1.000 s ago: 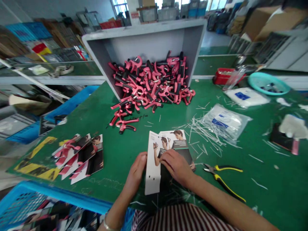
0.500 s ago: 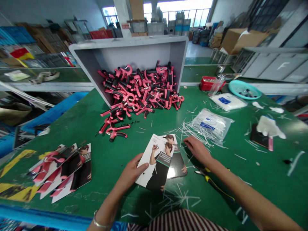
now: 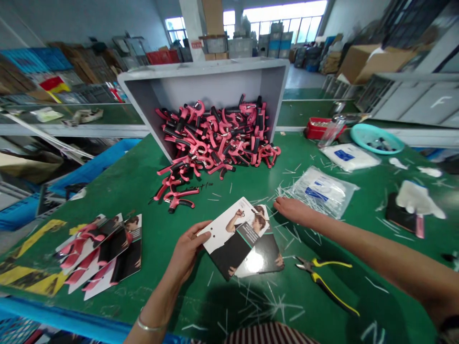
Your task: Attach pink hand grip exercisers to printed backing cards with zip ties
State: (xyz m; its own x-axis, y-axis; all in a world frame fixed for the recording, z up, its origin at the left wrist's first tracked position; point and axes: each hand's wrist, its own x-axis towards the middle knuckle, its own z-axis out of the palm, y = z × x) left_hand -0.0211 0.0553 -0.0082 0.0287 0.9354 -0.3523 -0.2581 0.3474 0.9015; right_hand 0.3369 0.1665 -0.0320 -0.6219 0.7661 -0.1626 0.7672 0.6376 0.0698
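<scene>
A printed card (image 3: 229, 239) with two small holes is pinched at its left edge in my left hand (image 3: 186, 246), tilted above another card (image 3: 263, 255) on the green table. My right hand (image 3: 287, 209) is closed at the edge of a pile of thin white ties (image 3: 283, 193); what its fingertips hold, if anything, is too small to make out. Beyond the ties lies a clear plastic bag (image 3: 322, 191). Yellow-and-black pliers (image 3: 317, 277) lie with handles spread, nearer me than my right forearm.
A grey bin (image 3: 204, 69) on its side spills pink-and-black hand grips (image 3: 215, 138). Cards with grips (image 3: 103, 253) overlap at left. Behind right sit a red box (image 3: 317, 128), a turquoise plate (image 3: 376, 138) and a white glove (image 3: 418, 198). Cut ties litter the front.
The card in my left hand has turned clockwise, its top tipping right. My right fingers have drawn in beside the ties, and my right forearm has moved away from the pliers, uncovering them.
</scene>
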